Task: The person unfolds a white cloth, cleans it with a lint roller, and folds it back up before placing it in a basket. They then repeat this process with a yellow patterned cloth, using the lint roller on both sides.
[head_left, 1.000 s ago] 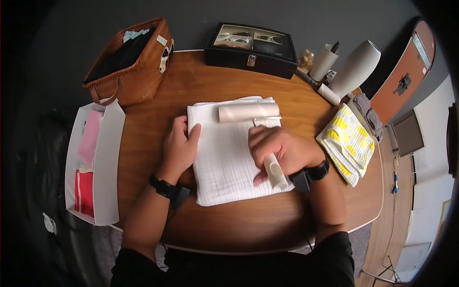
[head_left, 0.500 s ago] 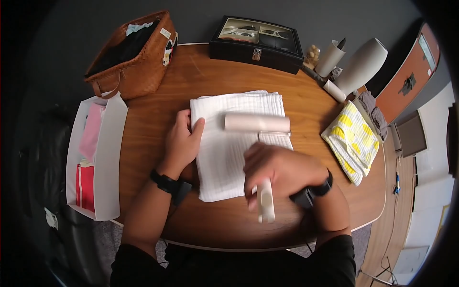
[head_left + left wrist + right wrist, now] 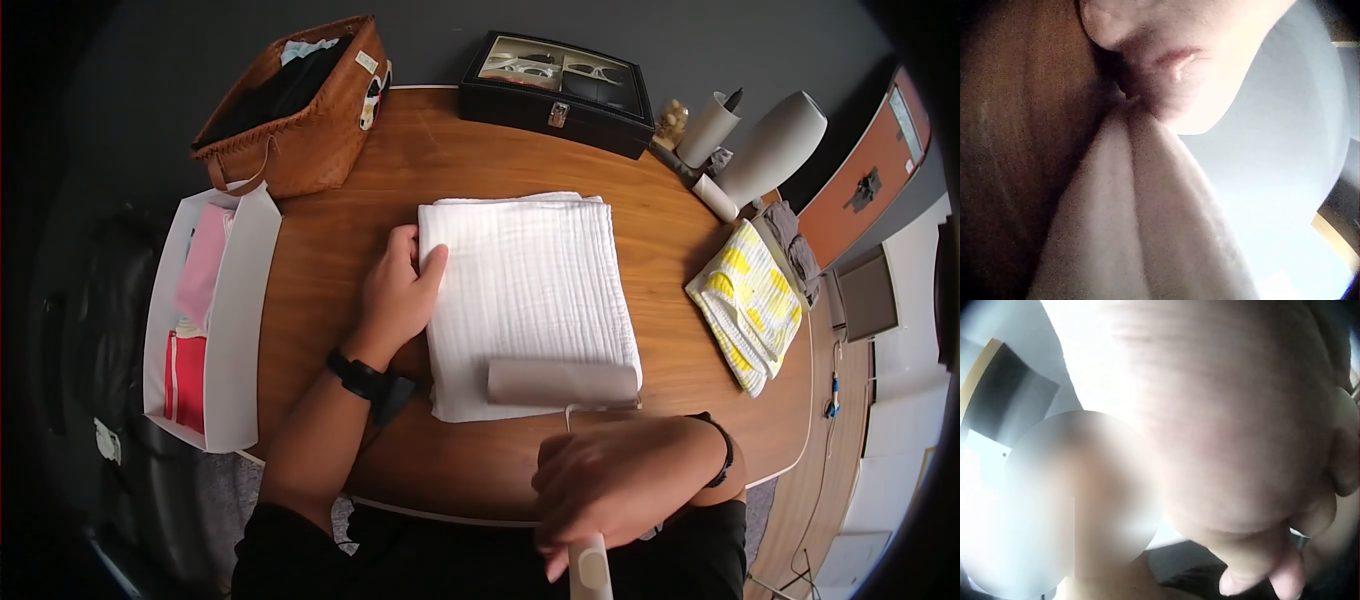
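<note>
A folded white crinkled cloth (image 3: 520, 280) lies on the wooden table before me. My left hand (image 3: 402, 295) grips its left edge; in the left wrist view the cloth's layers (image 3: 1160, 219) are pinched at the thumb. Down near my body, my right hand (image 3: 630, 475) holds a lint roller (image 3: 562, 383) by its pale handle (image 3: 591, 572), fingers curled round it. The roller's cylinder lies across the cloth's near right part, by the front edge. The right wrist view shows mostly the back of that hand (image 3: 1229, 444), with the roller hidden.
Left stand a white box (image 3: 232, 330) of folded clothes and a brown basket (image 3: 320, 150) holding dark cloth. A black glasses case (image 3: 540, 112) is at the back. Right are a grey-white vase (image 3: 778, 148), a small cylinder (image 3: 716, 198) and a yellow-and-white folded cloth (image 3: 745, 300).
The lint roller has travelled from the cloth's far part to its near edge, my right hand drawing back toward my body. My left hand keeps its hold on the cloth's left edge.
</note>
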Demonstrator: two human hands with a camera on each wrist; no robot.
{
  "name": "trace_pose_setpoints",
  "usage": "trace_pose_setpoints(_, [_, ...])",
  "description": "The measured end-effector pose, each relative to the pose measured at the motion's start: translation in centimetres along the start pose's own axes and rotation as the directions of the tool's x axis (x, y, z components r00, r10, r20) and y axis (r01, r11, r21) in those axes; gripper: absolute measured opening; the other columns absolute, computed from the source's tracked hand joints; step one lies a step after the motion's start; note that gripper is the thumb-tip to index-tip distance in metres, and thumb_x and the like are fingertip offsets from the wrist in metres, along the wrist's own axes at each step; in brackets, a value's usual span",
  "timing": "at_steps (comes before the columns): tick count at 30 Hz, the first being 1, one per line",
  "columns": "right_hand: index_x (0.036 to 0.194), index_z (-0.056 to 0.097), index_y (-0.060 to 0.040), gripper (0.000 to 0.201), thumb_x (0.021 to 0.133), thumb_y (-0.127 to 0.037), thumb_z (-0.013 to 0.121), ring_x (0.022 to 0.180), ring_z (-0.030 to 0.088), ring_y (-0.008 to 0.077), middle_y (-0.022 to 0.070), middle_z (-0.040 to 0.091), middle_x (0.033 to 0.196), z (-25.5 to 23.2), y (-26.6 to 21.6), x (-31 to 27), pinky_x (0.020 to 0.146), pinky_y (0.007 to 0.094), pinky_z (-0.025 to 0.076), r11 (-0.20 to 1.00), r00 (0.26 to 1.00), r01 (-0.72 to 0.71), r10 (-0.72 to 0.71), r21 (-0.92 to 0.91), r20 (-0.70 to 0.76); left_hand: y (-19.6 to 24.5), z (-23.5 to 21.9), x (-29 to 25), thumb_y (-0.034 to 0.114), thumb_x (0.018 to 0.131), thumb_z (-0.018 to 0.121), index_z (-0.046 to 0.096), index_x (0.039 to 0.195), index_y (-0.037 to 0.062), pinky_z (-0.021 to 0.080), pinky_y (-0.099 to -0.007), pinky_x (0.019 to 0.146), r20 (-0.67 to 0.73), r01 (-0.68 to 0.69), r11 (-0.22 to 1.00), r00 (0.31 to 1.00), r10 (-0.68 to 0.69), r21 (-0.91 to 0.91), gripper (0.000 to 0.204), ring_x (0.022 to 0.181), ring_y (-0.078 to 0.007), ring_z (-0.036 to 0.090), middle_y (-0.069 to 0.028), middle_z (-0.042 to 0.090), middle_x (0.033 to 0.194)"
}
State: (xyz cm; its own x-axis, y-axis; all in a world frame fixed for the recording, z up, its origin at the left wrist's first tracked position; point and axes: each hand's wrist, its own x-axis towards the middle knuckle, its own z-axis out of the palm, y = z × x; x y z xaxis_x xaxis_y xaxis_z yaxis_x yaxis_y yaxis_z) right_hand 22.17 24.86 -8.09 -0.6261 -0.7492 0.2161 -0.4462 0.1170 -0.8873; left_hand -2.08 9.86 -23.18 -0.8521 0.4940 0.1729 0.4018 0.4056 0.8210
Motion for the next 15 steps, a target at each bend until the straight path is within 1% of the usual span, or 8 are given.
trace_pose_setpoints(2, [0.084, 0.075, -0.0090, 0.031, 0.106, -0.030, 0.069, 0.072, 0.072, 0.0296, 0.0065, 0.074, 0.077, -0.5, 1.1, -0.1, 0.075, 0.0427, 0.055, 0.995, 0.999, -0.012, 0.007, -0.094, -0.048, 0.1, -0.1, 0.0, 0.037, 0.105, 0.068, 0.058, 0.134, 0.0019, 0.056, -0.0451, 0.083, 0.013, 0.009, 1.000, 1.000, -0.009, 0.013, 0.047, 0.093, -0.0326, 0.073, -0.0124, 0.074, 0.101])
trace_pose_setpoints(4, [0.092, 0.076, -0.0129, 0.020, 0.099, -0.031, 0.079, 0.078, 0.065, 0.0241, 0.0005, 0.070, 0.077, -1.9, 4.4, -1.1, 0.085, 0.0405, 0.048, 0.988, 0.990, -0.060, 0.041, -0.142, -0.136, 0.1, -0.2, 0.0, 0.037, 0.105, 0.068, 0.057, 0.134, 0.0018, 0.056, -0.0451, 0.083, 0.019, 0.004, 1.000, 1.000, -0.004, 0.006, 0.047, 0.092, -0.0329, 0.073, -0.0123, 0.074, 0.101])
trace_pose_setpoints(6, [0.089, 0.078, -0.0143, 0.018, 0.092, -0.030, 0.085, 0.079, 0.067, 0.0232, 0.0003, 0.072, 0.078, -5.0, 6.6, -1.6, 0.087, 0.0396, 0.048, 0.905, 0.974, -0.160, 0.080, -0.395, -0.212, 0.2, -0.3, -0.1, 0.036, 0.105, 0.069, 0.057, 0.134, 0.0017, 0.056, -0.0453, 0.082, 0.022, -0.001, 1.000, 1.000, 0.001, 0.018, 0.046, 0.092, -0.0330, 0.073, -0.0124, 0.075, 0.101])
trace_pose_setpoints(8, [0.089, 0.080, -0.0161, 0.016, 0.085, -0.028, 0.090, 0.075, 0.066, 0.0233, 0.0002, 0.073, 0.077, -6.5, 7.8, -2.1, 0.086, 0.0392, 0.048, 0.889, 0.948, -0.203, 0.072, -0.410, -0.311, 0.5, -0.4, -0.1, 0.036, 0.105, 0.069, 0.057, 0.133, 0.0015, 0.056, -0.0453, 0.082, 0.022, -0.004, 1.000, 1.000, 0.004, 0.018, 0.046, 0.092, -0.0331, 0.073, -0.0126, 0.075, 0.101])
trace_pose_setpoints(9, [0.089, 0.081, -0.0145, 0.018, 0.085, -0.028, 0.093, 0.071, 0.065, 0.0239, 0.0002, 0.072, 0.075, -6.8, 7.1, -2.3, 0.082, 0.0398, 0.047, 0.928, 0.957, -0.149, 0.048, -0.342, -0.288, 0.6, -0.5, -0.2, 0.035, 0.105, 0.069, 0.057, 0.133, 0.0014, 0.056, -0.0453, 0.082, 0.023, -0.004, 1.000, 1.000, 0.004, 0.013, 0.046, 0.092, -0.0331, 0.073, -0.0128, 0.075, 0.101])
trace_pose_setpoints(12, [0.092, 0.080, -0.0108, 0.021, 0.091, -0.030, 0.090, 0.069, 0.063, 0.0242, 0.0007, 0.070, 0.074, -5.6, 2.7, -2.1, 0.077, 0.0405, 0.047, 0.994, 0.995, -0.015, 0.026, 0.110, -0.098, 0.6, -0.5, -0.1, 0.035, 0.105, 0.069, 0.058, 0.133, 0.0011, 0.057, -0.0452, 0.082, 0.010, -0.019, 1.000, 1.000, 0.019, -0.004, 0.045, 0.092, -0.0330, 0.073, -0.0130, 0.075, 0.101])
trace_pose_setpoints(14, [0.095, 0.079, -0.0084, 0.025, 0.096, -0.032, 0.086, 0.070, 0.063, 0.0246, 0.0014, 0.068, 0.073, -3.1, 2.2, -1.4, 0.076, 0.0404, 0.047, 0.967, 0.989, 0.123, -0.139, 0.225, 0.057, 0.2, -0.4, -0.1, 0.034, 0.105, 0.069, 0.058, 0.133, 0.0008, 0.056, -0.0451, 0.082, 0.007, -0.020, 1.000, 1.000, 0.020, -0.011, 0.045, 0.091, -0.0328, 0.073, -0.0130, 0.075, 0.101])
trace_pose_setpoints(15, [0.098, 0.078, -0.0087, 0.024, 0.097, -0.032, 0.085, 0.071, 0.063, 0.0254, 0.0019, 0.066, 0.073, -1.9, 1.9, -1.1, 0.075, 0.0406, 0.046, 0.967, 0.984, 0.135, -0.157, 0.216, 0.088, 0.0, -0.3, 0.0, 0.034, 0.105, 0.069, 0.058, 0.133, 0.0008, 0.056, -0.0450, 0.082, 0.011, -0.016, 1.000, 1.000, 0.016, -0.012, 0.045, 0.091, -0.0327, 0.073, -0.0129, 0.075, 0.101])
